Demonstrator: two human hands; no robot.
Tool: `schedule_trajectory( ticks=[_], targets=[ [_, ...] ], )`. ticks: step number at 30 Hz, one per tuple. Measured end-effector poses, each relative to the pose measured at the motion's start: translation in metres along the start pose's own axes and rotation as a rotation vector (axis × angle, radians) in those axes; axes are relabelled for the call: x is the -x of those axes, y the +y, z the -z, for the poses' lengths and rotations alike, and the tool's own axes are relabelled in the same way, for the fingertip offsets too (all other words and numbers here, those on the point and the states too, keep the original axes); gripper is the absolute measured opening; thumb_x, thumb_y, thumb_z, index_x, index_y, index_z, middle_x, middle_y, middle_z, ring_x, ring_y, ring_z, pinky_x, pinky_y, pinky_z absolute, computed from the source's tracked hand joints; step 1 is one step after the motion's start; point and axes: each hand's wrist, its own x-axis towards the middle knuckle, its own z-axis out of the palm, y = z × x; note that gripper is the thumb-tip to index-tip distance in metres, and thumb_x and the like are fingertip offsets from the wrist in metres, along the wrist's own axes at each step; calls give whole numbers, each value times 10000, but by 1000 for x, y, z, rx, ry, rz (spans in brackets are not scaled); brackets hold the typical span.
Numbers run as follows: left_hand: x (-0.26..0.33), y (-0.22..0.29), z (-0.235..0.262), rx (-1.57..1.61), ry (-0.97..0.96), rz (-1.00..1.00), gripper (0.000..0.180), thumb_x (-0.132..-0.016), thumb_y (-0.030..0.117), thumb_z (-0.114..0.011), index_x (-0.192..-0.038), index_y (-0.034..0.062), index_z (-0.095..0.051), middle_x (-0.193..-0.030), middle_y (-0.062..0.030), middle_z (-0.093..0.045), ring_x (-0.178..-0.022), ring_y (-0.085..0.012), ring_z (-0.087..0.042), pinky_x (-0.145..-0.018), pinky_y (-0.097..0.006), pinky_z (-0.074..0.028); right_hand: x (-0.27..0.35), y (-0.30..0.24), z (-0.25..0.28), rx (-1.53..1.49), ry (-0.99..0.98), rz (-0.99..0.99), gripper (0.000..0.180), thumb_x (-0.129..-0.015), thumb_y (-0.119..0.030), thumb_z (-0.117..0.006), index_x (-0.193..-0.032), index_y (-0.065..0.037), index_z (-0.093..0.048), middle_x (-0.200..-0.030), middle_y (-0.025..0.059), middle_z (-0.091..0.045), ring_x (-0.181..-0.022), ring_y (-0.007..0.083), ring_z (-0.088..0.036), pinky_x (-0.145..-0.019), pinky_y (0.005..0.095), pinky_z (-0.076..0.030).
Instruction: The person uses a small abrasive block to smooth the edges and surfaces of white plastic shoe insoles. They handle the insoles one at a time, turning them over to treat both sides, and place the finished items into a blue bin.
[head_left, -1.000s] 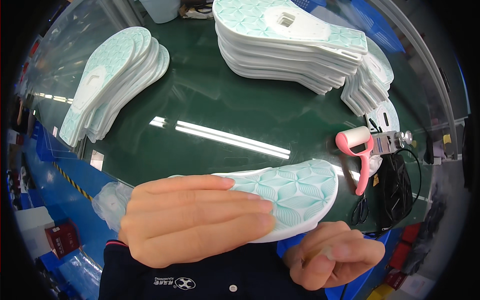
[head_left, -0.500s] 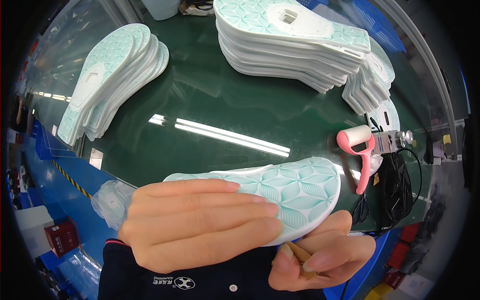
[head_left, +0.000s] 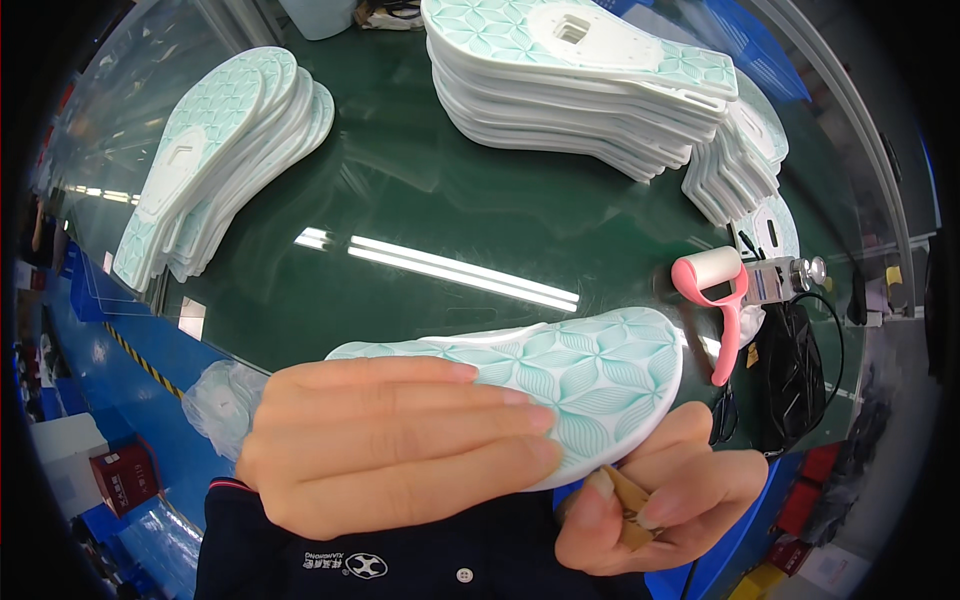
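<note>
A white, rounded plastic panel point(head_left: 610, 375) with a mint-green leaf pattern is tilted near my chest, over the table's near edge. My left hand point(head_left: 390, 440) holds it, fingers stretched side by side across its patterned face; the thumb is hidden. Under the panel's right end, my right hand point(head_left: 670, 500) pinches a small folded tan piece point(head_left: 632, 505) that looks like sandpaper or card. The right fingers are bent near the panel's rim. Whether the tan piece touches the rim is hard to make out.
Matching panels form a tall stack point(head_left: 570, 100) at the far right and a smaller, fanned stack point(head_left: 210, 160) at the left. A pink-handled roller point(head_left: 728, 310), a pump-top bottle point(head_left: 785, 280), scissors point(head_left: 725, 415) and a black pouch point(head_left: 790, 385) lie right on the green table point(head_left: 400, 210).
My right hand has moved slightly right and up with the tan piece, which shows more now. The panel's right end has risen a little; my left hand stays on it.
</note>
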Motion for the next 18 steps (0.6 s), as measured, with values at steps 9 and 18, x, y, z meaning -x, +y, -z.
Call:
schedule_trajectory(
  ticks=[9,18],
  targets=[
    [-2,-4,-4,25,-34,-7,106,-676,46,-618,-772,6,-637,-752,-136,-645,-707,-195,-643,-682,-276,-496,1,-3,-15,-115,408,-125,288,-479,159,-642,-636,-31,-491,-511,23,-466,-474,121,-428,-508,210,-353],
    [-1,-3,-3,59,-79,33,136,-662,27,-631,-795,3,-634,-791,-147,-642,-735,-206,-642,-696,-288,-497,2,1,-13,-150,338,-94,287,-501,152,-642,-665,-32,-494,-607,44,-487,-496,108,-430,-505,208,-350]
  ],
)
